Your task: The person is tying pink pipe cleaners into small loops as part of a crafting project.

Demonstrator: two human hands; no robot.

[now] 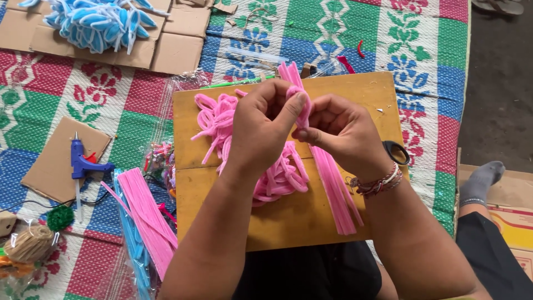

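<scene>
Both hands closed on one pink pipe cleaner [302,105] above the wooden board [288,222], left hand [261,130] pinching its bent top, right hand [338,133] gripping lower down, over a heap of looped pink pieces [222,119] beside straight pink stems [336,189]

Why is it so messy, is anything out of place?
Nothing is broken or spilled. A few scraps lie loose on the mat: a small red snippet above the wooden board. Both hands, left hand and right hand, pinch a pink pipe cleaner.
</scene>
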